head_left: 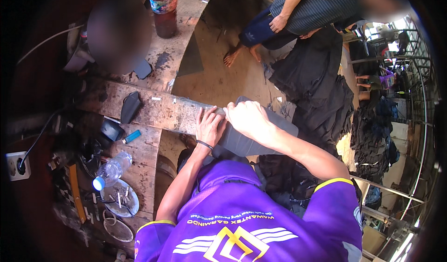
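At the far left, a white wall socket (18, 166) has a black plug in it. On the wooden bench (145, 164), a clear plastic bottle (115, 168) with a blue cap lies tilted beside a round plate (133, 205) of cigarette butts; a blue lighter (132, 136) sits farther off. A small black pouch (131, 107) rests on a long plank (158, 113); beyond it stands a bottle of dark red liquid (164, 17). The left hand (212, 128) lies at the plank's end, its grip open, fingers nearly straight and pressed down. Just beside it, the right hand (247, 117) curls its fingers under, so how far its grip closes, and on what, one cannot tell. The dark grey piece (277, 134) spreads beneath that hand and wrist. Farther right, dark cloth (316, 94) lies heaped near a person in a striped top (319, 13).
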`<action>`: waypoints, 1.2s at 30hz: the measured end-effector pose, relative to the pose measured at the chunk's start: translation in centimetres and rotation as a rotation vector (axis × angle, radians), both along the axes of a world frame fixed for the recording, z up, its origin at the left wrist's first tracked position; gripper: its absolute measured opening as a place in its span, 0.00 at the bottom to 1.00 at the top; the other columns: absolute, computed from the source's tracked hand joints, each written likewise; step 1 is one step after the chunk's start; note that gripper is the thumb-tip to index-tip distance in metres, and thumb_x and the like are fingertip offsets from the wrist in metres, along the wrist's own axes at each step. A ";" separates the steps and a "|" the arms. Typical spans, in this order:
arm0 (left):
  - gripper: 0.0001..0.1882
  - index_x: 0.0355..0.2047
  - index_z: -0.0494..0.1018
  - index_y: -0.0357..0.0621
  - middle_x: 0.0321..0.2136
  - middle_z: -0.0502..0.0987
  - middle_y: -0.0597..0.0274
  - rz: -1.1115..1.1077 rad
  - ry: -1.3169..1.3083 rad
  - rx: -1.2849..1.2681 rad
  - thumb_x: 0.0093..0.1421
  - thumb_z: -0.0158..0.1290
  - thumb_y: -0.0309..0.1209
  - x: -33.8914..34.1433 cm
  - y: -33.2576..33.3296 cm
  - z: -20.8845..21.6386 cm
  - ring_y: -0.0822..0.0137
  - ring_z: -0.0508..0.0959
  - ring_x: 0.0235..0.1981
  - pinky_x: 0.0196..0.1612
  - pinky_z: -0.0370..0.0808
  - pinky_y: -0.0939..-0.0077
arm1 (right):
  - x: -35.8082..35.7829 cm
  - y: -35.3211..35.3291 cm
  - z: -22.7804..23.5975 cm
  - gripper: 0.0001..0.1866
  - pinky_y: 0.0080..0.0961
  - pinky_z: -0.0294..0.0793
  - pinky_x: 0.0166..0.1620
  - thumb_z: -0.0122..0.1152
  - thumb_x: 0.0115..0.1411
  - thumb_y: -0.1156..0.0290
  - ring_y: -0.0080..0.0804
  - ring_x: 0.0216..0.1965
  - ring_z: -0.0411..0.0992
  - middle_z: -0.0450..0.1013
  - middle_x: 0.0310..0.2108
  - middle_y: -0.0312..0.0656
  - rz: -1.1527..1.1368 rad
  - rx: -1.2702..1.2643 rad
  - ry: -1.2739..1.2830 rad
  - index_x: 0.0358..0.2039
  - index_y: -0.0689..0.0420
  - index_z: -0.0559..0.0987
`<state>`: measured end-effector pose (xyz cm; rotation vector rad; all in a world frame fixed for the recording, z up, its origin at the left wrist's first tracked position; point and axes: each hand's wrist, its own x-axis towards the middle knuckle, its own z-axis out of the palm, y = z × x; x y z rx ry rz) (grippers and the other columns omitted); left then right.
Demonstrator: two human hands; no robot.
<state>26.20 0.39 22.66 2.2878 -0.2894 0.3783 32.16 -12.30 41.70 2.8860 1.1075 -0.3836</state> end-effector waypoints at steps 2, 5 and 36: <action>0.09 0.38 0.79 0.50 0.41 0.81 0.61 0.016 -0.022 0.002 0.58 0.63 0.35 0.2 -0.1 -0.2 0.61 0.75 0.59 0.70 0.56 0.47 | 0.1 0.1 -0.2 0.13 0.41 0.82 0.30 0.58 0.62 0.68 0.51 0.27 0.80 0.75 0.40 0.61 -0.015 0.070 -0.012 0.40 0.65 0.78; 0.09 0.38 0.79 0.50 0.41 0.81 0.61 0.011 -0.022 0.002 0.58 0.63 0.35 0.2 -0.2 -0.6 0.61 0.75 0.59 0.71 0.56 0.47 | 0.2 0.3 -0.2 0.12 0.40 0.82 0.31 0.59 0.61 0.67 0.49 0.27 0.81 0.78 0.37 0.57 0.078 0.161 -0.038 0.39 0.64 0.80; 0.22 0.47 0.76 0.45 0.48 0.80 0.59 -0.036 0.035 -0.100 0.53 0.66 0.36 0.1 0.1 -0.7 0.62 0.73 0.62 0.72 0.54 0.46 | 0.6 0.3 0.4 0.16 0.42 0.80 0.29 0.54 0.70 0.62 0.53 0.27 0.80 0.77 0.27 0.57 -0.082 -0.031 0.116 0.42 0.65 0.76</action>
